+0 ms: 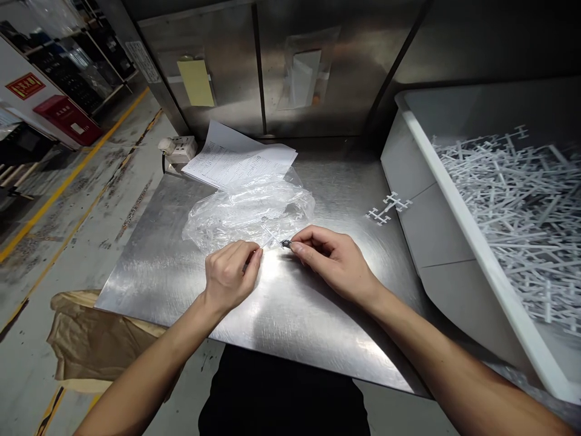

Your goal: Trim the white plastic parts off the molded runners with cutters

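Note:
My left hand [231, 272] is closed, with thumb and forefinger pinching one end of a thin white plastic sprue [272, 235] with crossing arms. My right hand [333, 260] is closed round a small dark object [285, 243]; most of it is hidden by my fingers, so its kind does not show. Its dark tip is at the right side of the sprue, and I cannot tell whether they touch. Just beyond both hands lies a crumpled clear plastic bag [236, 212]. Another white branched sprue [389, 208] rests on the metal table to the right.
A large grey bin [408, 163] heaped with white plastic sprues [508, 224] stands at the right. Printed papers [236, 154] and a power socket block [179, 148] are at the back of the metal table [290, 327]. Brown bag [95, 339] lies at lower left.

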A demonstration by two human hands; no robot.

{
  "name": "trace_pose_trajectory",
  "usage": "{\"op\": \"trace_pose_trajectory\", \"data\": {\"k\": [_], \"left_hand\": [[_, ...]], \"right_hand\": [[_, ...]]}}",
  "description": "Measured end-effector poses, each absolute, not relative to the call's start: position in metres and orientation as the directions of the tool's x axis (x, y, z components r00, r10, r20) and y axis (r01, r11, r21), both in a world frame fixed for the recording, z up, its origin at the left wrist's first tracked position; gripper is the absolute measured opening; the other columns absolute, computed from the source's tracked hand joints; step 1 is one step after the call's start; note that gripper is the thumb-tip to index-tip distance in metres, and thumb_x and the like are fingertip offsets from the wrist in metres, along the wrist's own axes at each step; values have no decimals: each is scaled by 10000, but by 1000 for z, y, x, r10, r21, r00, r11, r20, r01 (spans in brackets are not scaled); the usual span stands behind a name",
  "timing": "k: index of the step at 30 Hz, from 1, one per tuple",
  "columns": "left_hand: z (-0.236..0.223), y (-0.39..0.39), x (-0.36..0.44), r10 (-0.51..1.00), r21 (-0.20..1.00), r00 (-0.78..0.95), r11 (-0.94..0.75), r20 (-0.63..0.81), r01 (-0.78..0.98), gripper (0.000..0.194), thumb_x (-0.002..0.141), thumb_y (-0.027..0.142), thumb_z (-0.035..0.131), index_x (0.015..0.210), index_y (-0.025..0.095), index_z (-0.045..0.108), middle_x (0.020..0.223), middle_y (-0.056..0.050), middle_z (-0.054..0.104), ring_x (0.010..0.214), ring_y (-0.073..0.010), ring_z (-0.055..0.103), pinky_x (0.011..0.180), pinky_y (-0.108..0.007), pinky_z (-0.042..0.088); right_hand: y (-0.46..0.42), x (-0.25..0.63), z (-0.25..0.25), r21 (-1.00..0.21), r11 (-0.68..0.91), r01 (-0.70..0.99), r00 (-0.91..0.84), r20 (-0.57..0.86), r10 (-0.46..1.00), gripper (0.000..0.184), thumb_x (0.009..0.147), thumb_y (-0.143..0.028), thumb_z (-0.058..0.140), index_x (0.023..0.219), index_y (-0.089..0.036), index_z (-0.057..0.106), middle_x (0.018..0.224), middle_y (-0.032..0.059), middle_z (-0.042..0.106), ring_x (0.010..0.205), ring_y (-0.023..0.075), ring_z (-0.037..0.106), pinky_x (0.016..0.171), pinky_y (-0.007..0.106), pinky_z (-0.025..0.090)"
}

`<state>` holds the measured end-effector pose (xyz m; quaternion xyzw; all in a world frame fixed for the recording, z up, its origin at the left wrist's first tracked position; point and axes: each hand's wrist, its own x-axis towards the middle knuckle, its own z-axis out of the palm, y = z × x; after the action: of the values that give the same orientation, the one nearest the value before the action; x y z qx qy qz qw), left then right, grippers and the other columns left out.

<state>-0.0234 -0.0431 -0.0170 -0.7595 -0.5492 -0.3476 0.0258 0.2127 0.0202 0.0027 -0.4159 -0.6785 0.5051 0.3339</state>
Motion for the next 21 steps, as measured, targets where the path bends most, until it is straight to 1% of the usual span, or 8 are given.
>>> {"op": "trace_pose_trajectory", "data": {"k": [4,8,16,21], "left_hand": [[-18,-43,-23,819,340,158,-393,551,854,163,1081,205,624,947,185,714,782,-6,759,666,-147,695,619,-296,449],[-19,-43,-23,811,333,169,-408,561,850,167,1077,198,629,930,184,706,775,-3,747,655,-145,680,614,-302,439],[-20,-44,-23,811,330,184,-418,556,847,179,1078,186,623,917,178,703,788,-16,753,663,-152,677,621,-312,432],[-21,-44,-23,808,328,186,-422,559,845,184,1078,180,620,912,178,699,763,-3,731,644,-142,652,612,-307,420]], "right_hand": [[20,213,1,-959,133,252,-442,8,897,250,1033,-458,717,963,-233,801,829,26,760,734,195,639,664,346,464],[21,213,0,-958,139,250,-449,13,894,248,1034,-455,719,961,-229,793,830,27,763,720,193,634,662,347,464],[20,213,4,-940,182,288,-459,32,888,215,1041,-431,714,982,-238,788,860,18,777,747,195,657,683,346,475],[19,215,10,-926,223,305,-478,54,877,207,1035,-421,717,980,-236,795,872,13,777,723,180,634,660,332,455]]}}
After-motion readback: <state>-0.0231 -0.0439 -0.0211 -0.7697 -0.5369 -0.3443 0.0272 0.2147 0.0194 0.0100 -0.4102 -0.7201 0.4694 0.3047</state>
